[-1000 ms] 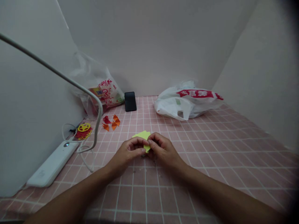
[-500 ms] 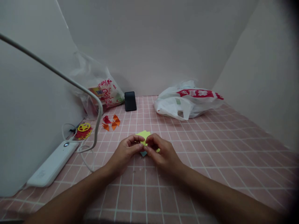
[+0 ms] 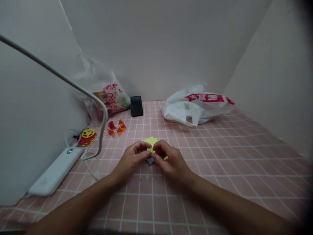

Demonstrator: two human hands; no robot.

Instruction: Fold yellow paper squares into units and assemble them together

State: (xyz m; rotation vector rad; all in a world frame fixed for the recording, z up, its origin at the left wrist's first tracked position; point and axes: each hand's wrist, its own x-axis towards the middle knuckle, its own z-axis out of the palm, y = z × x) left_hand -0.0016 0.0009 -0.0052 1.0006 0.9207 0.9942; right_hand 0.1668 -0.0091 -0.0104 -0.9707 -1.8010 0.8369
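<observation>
Yellow paper (image 3: 152,140) is sitting nearer the person than the black phone (image 3: 136,106) and a little to its right, partly covered by both hands. The left hand (image 3: 129,160) is pinching it, thumb and forefinger narrowed around the edge; the right hand (image 3: 173,160) is meeting it from the other side, thumb and forefinger likewise drawn close on the yellow. How much is being held and how much is lying underneath: cannot tell, fingers obscuring. A blue piece (image 3: 150,161) is showing just below the fingertips, also on the phone's near side. Orange folded pieces (image 3: 119,131) and a red folded piece (image 3: 111,125) are lying to the near left of the phone. Farther left of it, a yellow gear-shaped cutout (image 3: 88,133) is resting on red cutouts (image 3: 83,141); a white device (image 3: 53,173) is lying nearer the person, beside the wall. A grey cable (image 3: 104,124) is bending down left of the phone. A translucent bag (image 3: 117,98) is slumping just left of the phone, a white bag (image 3: 179,109) lying well to its right. A pink gridded tablecloth (image 3: 220,156) is running beneath the phone.
</observation>
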